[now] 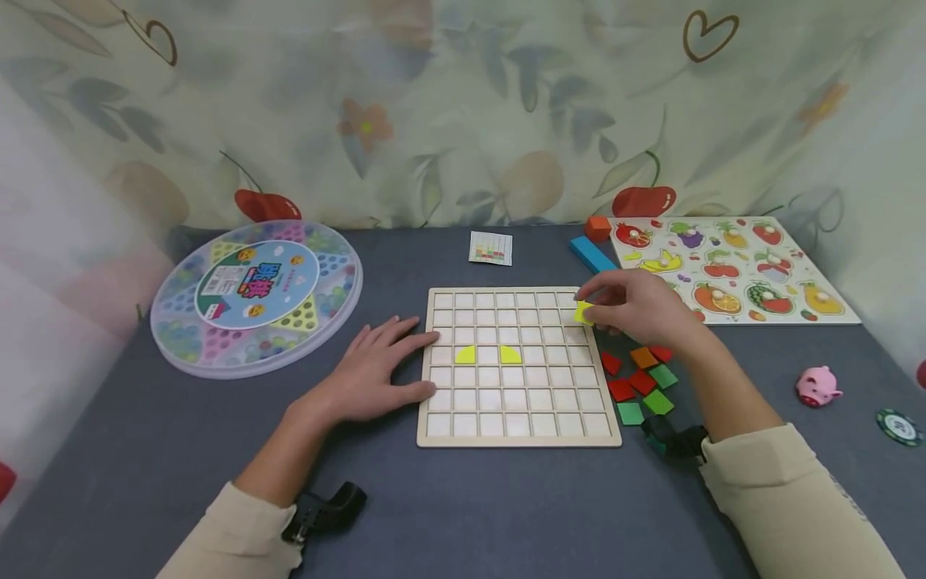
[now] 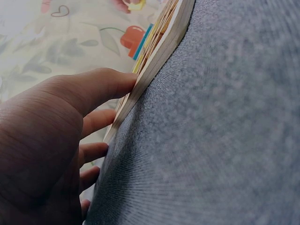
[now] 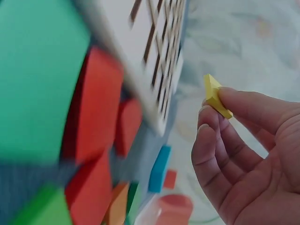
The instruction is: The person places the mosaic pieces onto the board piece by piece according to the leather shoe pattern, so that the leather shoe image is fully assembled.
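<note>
A pale wooden grid board (image 1: 521, 441) lies on the dark tabletop, with two yellow quarter-round tiles (image 1: 465, 355) in its middle row. My left hand (image 1: 372, 374) rests at the board's left edge, fingers spread, thumb and index fingertip right at the rim. In the left wrist view the thumb meets the board's side (image 2: 159, 56). Over the upper right corner, my right hand (image 1: 640, 310) pinches a yellow tile (image 3: 215, 96) between thumb and fingers. Several red, orange and green tiles (image 1: 641, 382) lie loosely beside the board's right edge.
A round Chinese checkers box (image 1: 340, 322) lies at the left. Behind the board is a small printed card (image 1: 490, 248). A blue block (image 1: 592, 255), an orange block (image 1: 597, 228) and a fruit puzzle board (image 1: 784, 316) sit back right; a pink pig (image 1: 818, 387) and poker chip (image 1: 899, 427) lie far right.
</note>
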Demonstrator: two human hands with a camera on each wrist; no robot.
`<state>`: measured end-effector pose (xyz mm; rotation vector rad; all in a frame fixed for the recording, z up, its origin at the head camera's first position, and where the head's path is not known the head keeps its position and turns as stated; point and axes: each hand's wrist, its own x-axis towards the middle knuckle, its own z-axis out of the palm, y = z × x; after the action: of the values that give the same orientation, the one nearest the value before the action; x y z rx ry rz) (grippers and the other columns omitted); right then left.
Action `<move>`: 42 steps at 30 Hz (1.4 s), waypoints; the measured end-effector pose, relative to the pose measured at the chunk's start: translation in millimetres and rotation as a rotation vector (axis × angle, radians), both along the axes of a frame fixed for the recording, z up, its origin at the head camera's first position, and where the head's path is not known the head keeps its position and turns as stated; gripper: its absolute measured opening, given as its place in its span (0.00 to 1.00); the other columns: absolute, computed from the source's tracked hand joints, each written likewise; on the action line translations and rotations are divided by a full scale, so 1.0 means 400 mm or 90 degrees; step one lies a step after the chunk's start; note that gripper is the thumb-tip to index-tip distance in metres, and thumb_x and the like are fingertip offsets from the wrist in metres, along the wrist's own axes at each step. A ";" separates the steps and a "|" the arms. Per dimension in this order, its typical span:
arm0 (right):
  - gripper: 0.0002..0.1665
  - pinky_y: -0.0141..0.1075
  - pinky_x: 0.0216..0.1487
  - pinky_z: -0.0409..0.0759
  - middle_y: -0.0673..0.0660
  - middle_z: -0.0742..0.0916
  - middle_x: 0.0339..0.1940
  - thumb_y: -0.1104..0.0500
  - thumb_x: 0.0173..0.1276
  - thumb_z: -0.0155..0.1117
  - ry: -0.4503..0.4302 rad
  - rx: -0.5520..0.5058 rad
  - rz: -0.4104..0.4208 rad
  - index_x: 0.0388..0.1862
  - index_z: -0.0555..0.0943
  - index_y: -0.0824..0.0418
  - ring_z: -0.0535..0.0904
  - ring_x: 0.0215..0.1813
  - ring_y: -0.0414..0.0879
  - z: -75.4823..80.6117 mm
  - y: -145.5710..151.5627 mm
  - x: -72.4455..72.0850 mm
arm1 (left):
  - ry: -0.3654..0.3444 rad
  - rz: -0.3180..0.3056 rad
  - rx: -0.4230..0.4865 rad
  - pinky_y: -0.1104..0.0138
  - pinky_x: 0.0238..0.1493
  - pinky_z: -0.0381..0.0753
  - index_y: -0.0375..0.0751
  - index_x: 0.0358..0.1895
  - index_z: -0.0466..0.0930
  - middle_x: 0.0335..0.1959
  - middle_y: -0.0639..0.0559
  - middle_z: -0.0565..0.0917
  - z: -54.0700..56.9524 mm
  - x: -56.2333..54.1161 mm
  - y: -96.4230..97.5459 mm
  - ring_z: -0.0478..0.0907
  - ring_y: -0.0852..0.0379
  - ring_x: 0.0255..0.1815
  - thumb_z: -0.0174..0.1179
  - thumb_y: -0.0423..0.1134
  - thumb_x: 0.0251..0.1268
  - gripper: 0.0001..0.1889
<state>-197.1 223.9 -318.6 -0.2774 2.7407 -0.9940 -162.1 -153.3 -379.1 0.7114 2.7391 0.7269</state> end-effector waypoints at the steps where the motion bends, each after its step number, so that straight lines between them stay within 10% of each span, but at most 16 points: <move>1: 0.16 0.40 0.42 0.85 0.61 0.89 0.43 0.57 0.72 0.68 -0.002 -0.002 0.002 0.56 0.85 0.60 0.84 0.38 0.52 0.003 -0.010 0.004 | 0.000 0.000 0.000 0.38 0.83 0.36 0.57 0.81 0.63 0.85 0.44 0.55 0.000 0.000 -0.001 0.44 0.38 0.87 0.64 0.59 0.68 0.39; 22: 0.07 0.37 0.36 0.79 0.54 0.86 0.27 0.65 0.67 0.69 -0.080 -0.053 0.156 0.43 0.87 0.57 0.80 0.28 0.47 -0.036 -0.236 0.040 | -0.003 0.001 -0.004 0.38 0.83 0.36 0.57 0.80 0.64 0.85 0.45 0.56 0.001 0.000 0.005 0.44 0.38 0.87 0.63 0.59 0.68 0.39; 42: 0.06 0.37 0.43 0.79 0.49 0.87 0.32 0.64 0.65 0.72 0.021 0.104 0.246 0.39 0.92 0.56 0.79 0.38 0.44 -0.038 -0.295 0.052 | -0.001 0.003 0.000 0.37 0.83 0.36 0.56 0.80 0.64 0.84 0.44 0.56 0.006 0.003 0.001 0.44 0.37 0.86 0.63 0.59 0.68 0.39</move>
<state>-176.3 106.0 -334.0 -0.7631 2.6301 -0.6647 -160.9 -152.8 -376.8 0.7040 2.7400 0.7288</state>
